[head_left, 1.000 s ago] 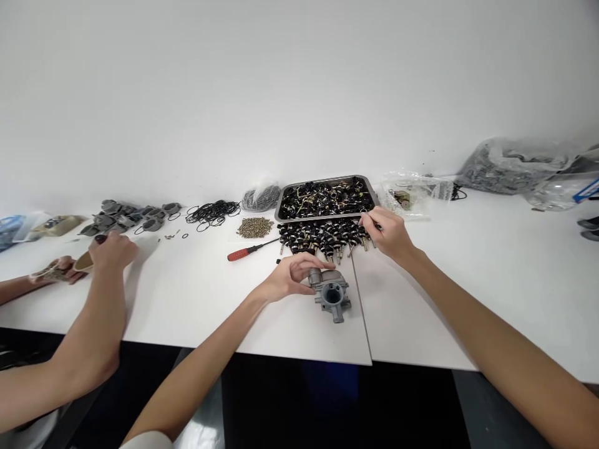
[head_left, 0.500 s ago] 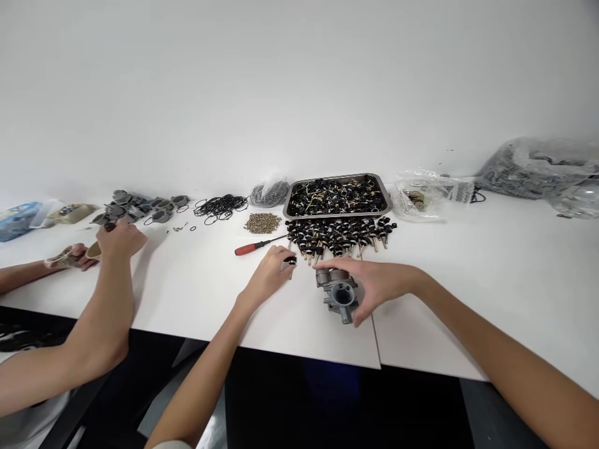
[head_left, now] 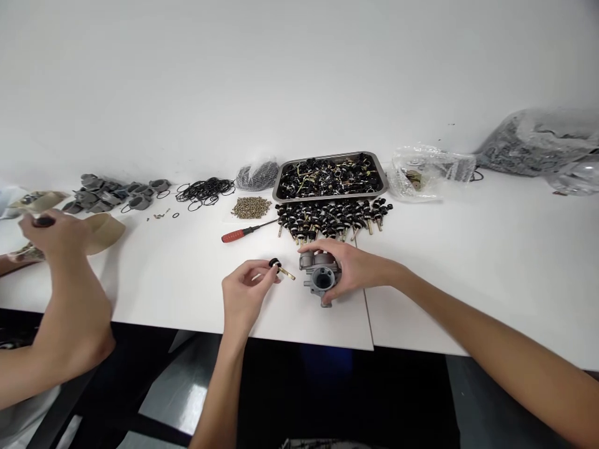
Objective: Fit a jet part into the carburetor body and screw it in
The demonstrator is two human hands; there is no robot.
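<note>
**Black-capped pin pointing straight at the metal body**

Left hand (head_left: pixel 243 292) pinching 1 small black-capped brass pin (head_left: pixel 279 267) between thumb and fingertips (head_left: pixel 269 274), closed snug on the cap end. Long axis of the pin running out to the right and slightly toward the table edge, brass tip aimed at the grey cast metal body (head_left: pixel 321 274) just beside it. Tip and body near but apart, a sliver of white table (head_left: pixel 187 280) showing between.

Right hand (head_left: pixel 349 268) wrapped over the metal body from the far and right side, thumb under, fingers curled on top, holding it with the round bore facing the camera. Can't tell whether lifted off the table or resting on it.

So: body just right of the left fingertips, left hand clearly the nearer 1 to the pin, wrist bent up, forearm coming from below.

Beyond both hands: rows of matching capped pins (head_left: pixel 332 219), steel tray (head_left: pixel 285 174), red-handled screwdriver (head_left: pixel 243 232). Another person's hand (head_left: pixel 51 234) far off left.
</note>
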